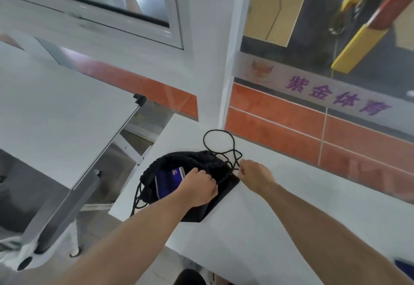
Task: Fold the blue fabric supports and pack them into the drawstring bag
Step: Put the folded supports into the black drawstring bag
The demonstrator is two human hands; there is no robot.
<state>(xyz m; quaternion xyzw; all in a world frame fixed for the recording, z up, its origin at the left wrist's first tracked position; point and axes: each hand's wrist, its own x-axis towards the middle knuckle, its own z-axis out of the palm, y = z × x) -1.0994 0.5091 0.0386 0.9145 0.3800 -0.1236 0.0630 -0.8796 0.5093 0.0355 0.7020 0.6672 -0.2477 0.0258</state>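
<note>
A black drawstring bag [197, 161] lies on the white table [313, 206], its mouth open toward the left. Inside the mouth shows a folded blue fabric support [167, 180] with white trim. My left hand [198, 187] grips the gathered upper rim of the bag, fingers curled over the black cloth. My right hand [254, 173] pinches the black drawstring cord [218, 133] right at the bag's corner. The cord loops away across the table toward the wall. More cord hangs off the bag's left side over the table edge.
An orange-tiled wall [280, 123] with a glass pane rises just behind the table. A second white table [56, 105] stands at the left with a gap between. A dark blue item [403, 266] peeks in at the bottom right edge.
</note>
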